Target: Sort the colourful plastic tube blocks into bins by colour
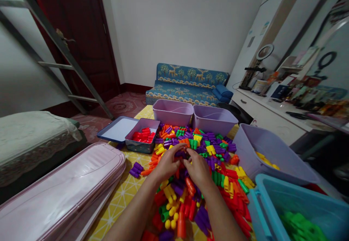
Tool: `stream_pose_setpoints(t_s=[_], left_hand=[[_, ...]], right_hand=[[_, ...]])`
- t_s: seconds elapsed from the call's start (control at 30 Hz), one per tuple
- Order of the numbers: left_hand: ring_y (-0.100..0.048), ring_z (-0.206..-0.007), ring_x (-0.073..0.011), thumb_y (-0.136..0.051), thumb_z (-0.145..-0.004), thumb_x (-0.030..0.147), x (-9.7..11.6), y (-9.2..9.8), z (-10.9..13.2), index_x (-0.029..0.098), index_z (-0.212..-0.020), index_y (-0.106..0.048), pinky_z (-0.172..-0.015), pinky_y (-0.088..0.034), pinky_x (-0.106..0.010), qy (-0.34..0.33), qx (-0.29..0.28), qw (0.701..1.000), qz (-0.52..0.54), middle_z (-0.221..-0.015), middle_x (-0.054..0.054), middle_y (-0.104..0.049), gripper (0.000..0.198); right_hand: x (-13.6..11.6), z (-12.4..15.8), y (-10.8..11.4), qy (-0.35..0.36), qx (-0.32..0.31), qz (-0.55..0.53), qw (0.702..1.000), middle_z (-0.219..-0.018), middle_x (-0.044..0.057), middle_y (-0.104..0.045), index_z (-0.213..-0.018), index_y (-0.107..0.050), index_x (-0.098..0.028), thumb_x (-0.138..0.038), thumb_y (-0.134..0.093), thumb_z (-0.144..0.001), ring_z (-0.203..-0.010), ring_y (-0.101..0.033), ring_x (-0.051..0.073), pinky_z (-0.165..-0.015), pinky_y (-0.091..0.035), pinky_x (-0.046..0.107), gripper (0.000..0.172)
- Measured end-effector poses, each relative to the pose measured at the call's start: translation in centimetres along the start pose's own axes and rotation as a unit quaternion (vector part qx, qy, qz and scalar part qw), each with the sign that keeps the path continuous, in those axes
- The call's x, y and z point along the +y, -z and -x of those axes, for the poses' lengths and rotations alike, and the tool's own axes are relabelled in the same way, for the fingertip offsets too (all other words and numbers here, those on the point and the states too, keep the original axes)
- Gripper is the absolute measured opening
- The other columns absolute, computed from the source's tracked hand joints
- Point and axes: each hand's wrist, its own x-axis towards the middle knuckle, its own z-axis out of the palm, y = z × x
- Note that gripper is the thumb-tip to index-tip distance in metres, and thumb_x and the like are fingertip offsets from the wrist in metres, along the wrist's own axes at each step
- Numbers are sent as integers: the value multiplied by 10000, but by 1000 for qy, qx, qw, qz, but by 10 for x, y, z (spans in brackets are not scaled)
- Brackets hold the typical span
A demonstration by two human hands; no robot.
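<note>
A heap of plastic building pieces (191,190) in red, orange, yellow, green and purple, many shaped like joined tubes, covers the middle of the table. My left hand (169,163) reaches into it, thumb apart from its curved fingers. Opposite, my right hand (198,166) is bent inward, thumb and forefinger also apart. The fingertips of both hands nearly meet over purple and orange pieces, and whether they touch any is partly hidden. Just beyond the left hand stands a rectangular tin (140,147) with red pieces inside.
Two lilac bins (173,112) stand at the back. A third lilac bin (242,150) holds yellow pieces, and a blue bin (259,204) holds green ones. Pink lids (68,190) are stacked left on the yellow tablecloth (120,193). The tin's lid (117,126) lies beside it.
</note>
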Motion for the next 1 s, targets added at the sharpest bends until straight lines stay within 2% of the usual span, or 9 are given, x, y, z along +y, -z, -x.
stream_pose_setpoints(t_s=[0.13,0.23,0.37,0.47,0.6,0.67,0.77,0.9,1.0], left_hand=[[-615,-1063,-215,-552,-688,51,-5,-2,-5,177,-1170,-598,-941,-489,-374,40,94,995,-1,-1169,-87,-652,500],[-669,-915,-221,-620,-758,186,-1,1,-11,153,-1124,-634,-822,-533,-357,93,131,987,-13,-1045,-106,-704,367],[-677,-919,-248,-553,-845,256,10,5,-19,163,-1125,-659,-806,-518,-365,109,106,982,-111,-1029,-125,-716,313],[-671,-925,-260,-523,-866,269,11,7,-20,207,-1098,-680,-793,-506,-369,114,77,969,-203,-1001,-107,-724,287],[-645,-951,-211,-513,-858,187,-2,3,-14,205,-1002,-706,-830,-486,-321,94,119,969,-194,-1029,-72,-705,242],[-638,-941,-199,-531,-848,184,-9,0,-10,187,-962,-711,-848,-478,-318,90,142,972,-167,-1000,-68,-703,213],[-638,-925,-200,-547,-847,222,-15,-2,-7,181,-954,-709,-848,-475,-330,89,146,975,-139,-966,-66,-707,199],[-633,-936,-203,-532,-857,236,-15,-1,-3,196,-990,-701,-847,-472,-337,77,139,978,-132,-986,-68,-701,219],[-631,-927,-201,-597,-807,206,-14,1,-4,194,-995,-700,-832,-474,-325,65,120,983,-124,-986,-70,-699,214]], right_hand=[[2,-2,-1,-33,34,-89,995,-1030,65,-701,-1133,-618,-218,-228,-540,-786,-758,-654,189,-733,-515,336,356],[6,-6,-6,-50,73,-165,982,-968,85,-711,-1108,-623,-189,-301,-513,-816,-756,-664,191,-701,-527,331,331],[10,-12,-10,-47,85,-213,972,-868,66,-718,-1036,-652,-188,-300,-550,-761,-722,-664,189,-616,-528,300,314],[11,-15,-9,-88,95,-264,956,-775,48,-709,-977,-667,-183,-306,-571,-727,-619,-643,175,-517,-498,265,294],[6,-21,-4,-177,144,-402,887,-596,-4,-650,-946,-664,-148,-331,-651,-656,-455,-561,127,-399,-409,211,343],[1,-32,-1,-222,163,-490,827,-533,-32,-611,-877,-665,-139,-298,-706,-594,-418,-527,100,-372,-374,182,328],[-8,-66,8,-296,225,-586,720,-477,-59,-562,-715,-616,-151,-205,-711,-576,-415,-522,79,-376,-389,159,177],[-8,-130,30,-336,298,-572,687,-416,-85,-496,-677,-530,-173,-145,-598,-697,-389,-509,66,-374,-405,135,76],[-1,-165,44,-348,331,-546,687,-391,-92,-462,-698,-534,-167,-92,-542,-726,-362,-492,63,-349,-384,121,80]])
